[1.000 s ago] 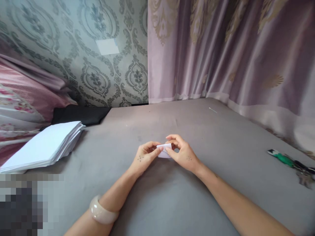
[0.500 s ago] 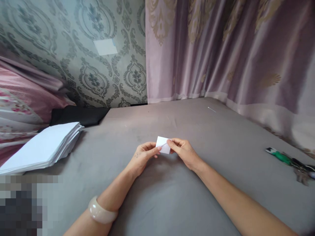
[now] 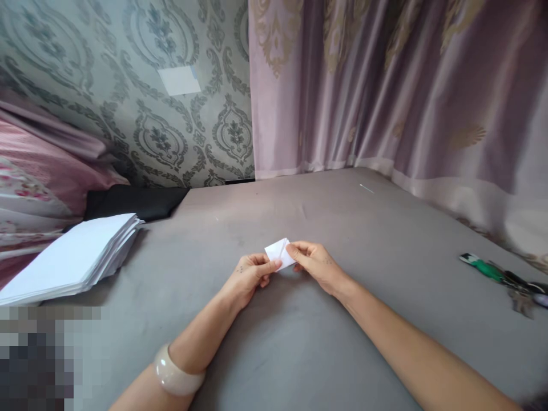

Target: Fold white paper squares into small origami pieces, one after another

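Note:
A small piece of folded white paper (image 3: 277, 251) is held between my two hands, over the middle of the grey cloth surface (image 3: 274, 342). My left hand (image 3: 252, 275) pinches its lower edge, thumb on top. On the other side, my right hand (image 3: 314, 262) grips the right edge between thumb and fingers. A fold line runs slantwise across the paper's face. The fingers behind the paper are partly hidden. A pale bangle (image 3: 176, 374) sits on my left forearm.
At the left lies a stack of white paper sheets (image 3: 81, 251), with a black folded item (image 3: 141, 202) behind it. A bunch of keys (image 3: 520, 299) with a green-handled tool (image 3: 488, 270) rests at the right. Purple curtains (image 3: 325, 114) and a patterned wall (image 3: 171, 125) border the back.
The folded paper has turned and tilted in my hands, its left corner now pointing further left. Both hands stay closed on it and have shifted slightly. The view has moved a little.

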`<state>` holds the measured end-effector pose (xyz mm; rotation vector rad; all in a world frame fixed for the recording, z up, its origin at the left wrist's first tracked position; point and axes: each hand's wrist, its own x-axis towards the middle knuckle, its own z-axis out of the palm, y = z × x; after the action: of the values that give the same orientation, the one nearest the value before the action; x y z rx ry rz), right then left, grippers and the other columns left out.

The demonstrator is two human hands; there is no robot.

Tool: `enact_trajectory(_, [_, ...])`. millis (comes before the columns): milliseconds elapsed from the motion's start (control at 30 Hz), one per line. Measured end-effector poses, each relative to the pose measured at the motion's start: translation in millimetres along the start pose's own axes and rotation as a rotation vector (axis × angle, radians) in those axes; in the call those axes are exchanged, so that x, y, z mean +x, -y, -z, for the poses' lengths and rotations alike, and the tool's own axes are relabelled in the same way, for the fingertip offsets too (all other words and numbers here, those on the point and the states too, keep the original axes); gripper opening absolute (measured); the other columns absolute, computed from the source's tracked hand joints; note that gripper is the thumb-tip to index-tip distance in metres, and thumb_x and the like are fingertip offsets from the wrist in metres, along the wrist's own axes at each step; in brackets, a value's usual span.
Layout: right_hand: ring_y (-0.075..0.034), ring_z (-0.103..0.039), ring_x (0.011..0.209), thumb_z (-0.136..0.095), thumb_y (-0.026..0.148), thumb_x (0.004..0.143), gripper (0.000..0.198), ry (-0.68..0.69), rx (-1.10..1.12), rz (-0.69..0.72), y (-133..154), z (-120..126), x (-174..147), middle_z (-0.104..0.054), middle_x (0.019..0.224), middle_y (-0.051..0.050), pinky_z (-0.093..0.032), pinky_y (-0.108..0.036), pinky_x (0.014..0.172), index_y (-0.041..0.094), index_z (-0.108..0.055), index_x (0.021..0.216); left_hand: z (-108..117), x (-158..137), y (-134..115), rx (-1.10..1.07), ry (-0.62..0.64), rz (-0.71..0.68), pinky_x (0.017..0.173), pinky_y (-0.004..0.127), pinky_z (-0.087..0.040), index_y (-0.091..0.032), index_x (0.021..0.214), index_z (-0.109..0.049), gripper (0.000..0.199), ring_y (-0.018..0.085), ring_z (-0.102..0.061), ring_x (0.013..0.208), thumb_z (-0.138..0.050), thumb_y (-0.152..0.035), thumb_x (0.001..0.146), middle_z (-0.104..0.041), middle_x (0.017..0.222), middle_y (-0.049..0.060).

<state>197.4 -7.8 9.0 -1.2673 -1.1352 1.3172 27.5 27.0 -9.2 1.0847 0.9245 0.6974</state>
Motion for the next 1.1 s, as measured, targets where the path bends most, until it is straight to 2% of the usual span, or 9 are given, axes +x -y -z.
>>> enact_trajectory(100, [-0.012, -0.058, 0.067, -0.064, 0.046, 0.074, 0.033, -0.027, -0.005, -0.027, -2, -2, 0, -0.066, 0.073, -0.003, -0.044, -0.024, 0.061, 0.015, -0.068, 0.084, -1, 1, 1, -0.044, -0.030, 0.010, 0.041, 0.020, -0.020, -0.014, 0.056, -0.051, 0.036, 0.003, -0.034, 0.038, -0.079, -0.036, 0.061, -0.042, 0.045, -0.006])
enact_trajectory(200, [-0.009, -0.052, 0.056, -0.065, 0.043, 0.073, 0.029, -0.049, -0.038, -0.053, -3, -1, 2, -0.061, 0.061, 0.000, -0.041, -0.022, 0.055, 0.014, -0.068, 0.076, 1, 1, -2, -0.001, 0.013, 0.045, 0.040, 0.019, -0.023, -0.013, 0.062, -0.056, 0.033, 0.003, -0.036, 0.039, -0.079, -0.036, 0.061, -0.045, 0.047, -0.006])
enact_trajectory(333, [-0.006, -0.045, 0.049, -0.065, 0.040, 0.073, 0.027, 0.018, -0.116, -0.111, -4, 6, 3, -0.056, 0.056, 0.002, -0.033, -0.019, 0.046, 0.014, -0.067, 0.073, 9, 1, -9, 0.090, 0.021, 0.092, 0.039, 0.019, -0.024, -0.012, 0.075, -0.062, 0.036, 0.004, -0.037, 0.039, -0.073, -0.045, 0.067, -0.048, 0.048, -0.004])
enact_trajectory(467, [-0.007, -0.044, 0.049, -0.061, 0.038, 0.077, 0.025, 0.075, -0.261, -0.110, -6, 9, 2, -0.057, 0.057, 0.001, -0.031, -0.020, 0.046, 0.014, -0.068, 0.075, 15, 0, -10, 0.187, -0.013, 0.084, 0.036, 0.019, -0.019, -0.012, 0.075, -0.062, 0.037, 0.003, -0.032, 0.036, -0.071, -0.047, 0.068, -0.045, 0.045, -0.006])
enact_trajectory(600, [-0.012, -0.056, 0.059, -0.060, 0.034, 0.078, 0.019, -0.046, -0.536, 0.042, -13, 6, 3, -0.066, 0.068, -0.002, -0.039, -0.024, 0.058, 0.018, -0.068, 0.083, 14, 0, -3, 0.361, -0.088, 0.005, 0.037, 0.019, -0.019, -0.013, 0.078, -0.063, 0.035, 0.004, -0.031, 0.035, -0.066, -0.047, 0.071, -0.045, 0.044, -0.006])
enact_trajectory(700, [-0.015, -0.060, 0.067, -0.059, 0.033, 0.080, 0.016, -0.129, -0.723, 0.123, -18, 3, 3, -0.069, 0.077, -0.003, -0.041, -0.026, 0.064, 0.022, -0.066, 0.089, 12, 2, 1, 0.461, -0.153, -0.097, 0.040, 0.019, -0.026, -0.014, 0.085, -0.062, 0.032, 0.007, -0.039, 0.041, -0.063, -0.044, 0.073, -0.053, 0.052, -0.004])
enact_trajectory(833, [-0.016, -0.060, 0.075, -0.053, 0.031, 0.085, 0.015, -0.129, -0.904, 0.202, -21, -1, 3, -0.067, 0.086, -0.004, -0.041, -0.027, 0.068, 0.022, -0.063, 0.092, 9, 3, 2, 0.663, -0.206, -0.261, 0.056, 0.023, -0.039, -0.016, 0.084, -0.063, 0.022, 0.013, -0.054, 0.061, -0.060, -0.036, 0.076, -0.063, 0.069, 0.002])
enact_trajectory(967, [-0.016, -0.059, 0.084, -0.055, 0.027, 0.086, 0.014, -0.137, -1.002, 0.312, -23, -3, 2, -0.060, 0.101, -0.006, -0.042, -0.027, 0.076, 0.020, -0.061, 0.096, 6, 1, 2, 0.888, -0.260, -0.347, 0.065, 0.026, -0.041, -0.018, 0.083, -0.065, 0.014, 0.014, -0.055, 0.066, -0.057, -0.029, 0.079, -0.062, 0.078, 0.004])
enact_trajectory(1100, [-0.015, -0.058, 0.088, -0.045, 0.021, 0.091, 0.018, 0.018, -0.998, 0.384, -23, 1, 1, -0.059, 0.099, -0.005, -0.043, -0.027, 0.079, 0.020, -0.062, 0.097, 8, -2, 3, 0.967, -0.139, -0.466, 0.067, 0.026, -0.042, -0.018, 0.085, -0.066, 0.016, 0.012, -0.053, 0.066, -0.050, -0.023, 0.083, -0.059, 0.091, 0.005])
